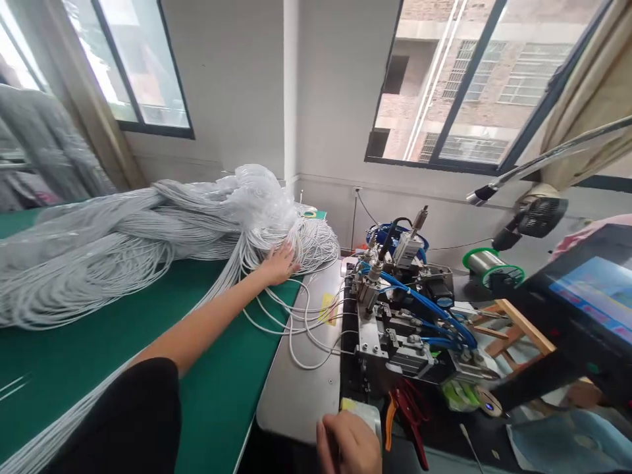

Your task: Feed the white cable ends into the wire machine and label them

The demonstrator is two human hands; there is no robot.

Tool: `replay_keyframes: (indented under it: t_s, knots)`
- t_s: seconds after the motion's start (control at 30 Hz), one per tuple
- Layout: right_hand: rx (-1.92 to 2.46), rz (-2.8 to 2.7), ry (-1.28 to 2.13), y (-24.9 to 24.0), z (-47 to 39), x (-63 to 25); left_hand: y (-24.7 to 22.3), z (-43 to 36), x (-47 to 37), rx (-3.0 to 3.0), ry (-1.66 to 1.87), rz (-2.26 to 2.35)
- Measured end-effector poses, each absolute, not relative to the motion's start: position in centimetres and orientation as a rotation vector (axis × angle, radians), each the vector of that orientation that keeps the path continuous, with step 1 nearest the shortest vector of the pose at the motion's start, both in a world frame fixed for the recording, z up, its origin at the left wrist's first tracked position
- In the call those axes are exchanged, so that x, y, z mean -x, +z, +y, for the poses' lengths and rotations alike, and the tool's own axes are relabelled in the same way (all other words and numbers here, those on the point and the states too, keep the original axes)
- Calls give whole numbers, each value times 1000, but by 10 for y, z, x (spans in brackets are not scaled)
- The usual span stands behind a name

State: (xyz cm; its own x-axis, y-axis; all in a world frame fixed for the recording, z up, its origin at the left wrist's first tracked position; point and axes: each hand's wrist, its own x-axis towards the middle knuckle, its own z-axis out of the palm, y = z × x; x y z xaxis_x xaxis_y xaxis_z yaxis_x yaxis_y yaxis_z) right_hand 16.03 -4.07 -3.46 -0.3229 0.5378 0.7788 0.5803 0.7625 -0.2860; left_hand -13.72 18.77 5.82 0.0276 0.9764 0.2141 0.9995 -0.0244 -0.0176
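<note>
Left hand [280,264] spread open on cables [316,243] heaped across counter [222,395]; right hand [349,442] curled, contents hidden, cannot tell. Loose loops over metal plate [296,395] could snag on machine [368,329] if heap drags. Plastic [257,197] crowds heap; pliers [411,421] near right hand.

Room by daylight

Pale grey wall [232,79] across the back, broken by a white vertical strip [290,85]. Left window [148,66], dark-framed, glare-bright; right window [476,85], dark-framed too, brick building [422,29] beyond. Beige curtain [86,79] beside the left one, tan curtain [585,85] gathered by the right. Low between them, small wall socket [357,189]. Green-topped desk [217,401] at left; wooden frame [526,324] at right.
</note>
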Motion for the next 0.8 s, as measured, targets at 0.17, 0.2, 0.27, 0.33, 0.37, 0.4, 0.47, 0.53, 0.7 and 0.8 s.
replay_keyframes:
  t_s: [0.17, 0.2, 0.27, 0.33, 0.37, 0.4, 0.47, 0.53, 0.7, 0.8]
  knots:
    - [728, -2028, 118, -26, -42, -163, 41, 100, 185, 1895, -392, -1972]
    - [737, -2021, 140, -24, -42, -163, 38, 86, 196, 1762, -411, -2094]
    - [754, -2010, 167, -21, -43, -162, 31, 63, 217, 1495, -380, -2403]
    - [746, -2012, 171, -20, -43, -161, 23, 49, 232, 1360, -293, -2647]
    - [741, -2015, 169, -19, -42, -161, 19, 45, 238, 1351, -257, -2716]
    - [738, -2020, 170, -19, -42, -161, 15, 43, 241, 1366, -233, -2753]
    - [742, -2025, 168, -20, -41, -161, 8, 46, 243, 1411, -218, -2782]
    - [746, -2024, 158, -22, -40, -161, 3, 56, 240, 1433, -235, -2798]
    - [746, -2021, 101, -23, -40, -162, 5, 94, 230, 1388, -358, -2812]
    - [747, -2022, 96, -22, -40, -162, 10, 109, 228, 1343, -414, -2845]
